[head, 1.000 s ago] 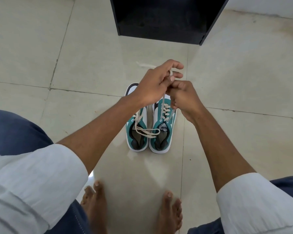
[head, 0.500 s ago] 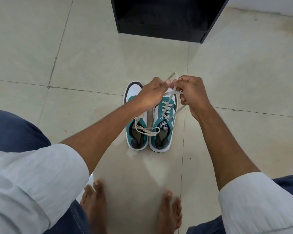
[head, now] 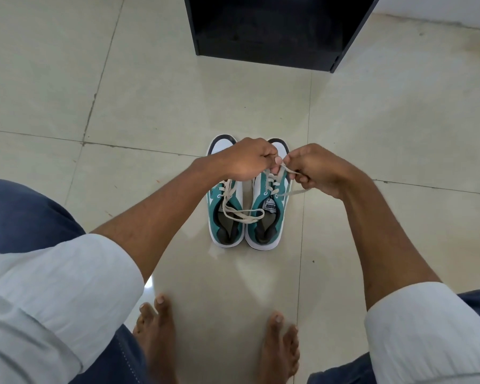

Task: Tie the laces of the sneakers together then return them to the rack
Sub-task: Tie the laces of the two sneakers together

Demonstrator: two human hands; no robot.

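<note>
Two teal and white sneakers stand side by side on the floor, toes pointing away from me: the left sneaker (head: pixel 225 217) and the right sneaker (head: pixel 269 217). Cream laces (head: pixel 243 214) loop from one shoe across to the other near the tongues. My left hand (head: pixel 247 162) hovers over the shoes' toes, its fingers pinched on a lace. Just to its right, my right hand (head: pixel 316 169) grips another lace end, which trails out below the fist. The two hands nearly touch above the right sneaker.
A black shoe rack (head: pixel 272 31) stands on the tiled floor straight ahead, its open dark compartment facing me. My bare feet (head: pixel 155 328) are planted close in front of the sneakers, knees to either side. Pale floor tiles surround the shoes.
Both hands have come down from a raised position toward the sneakers and pulled slightly apart, drawing the laces tighter between them.
</note>
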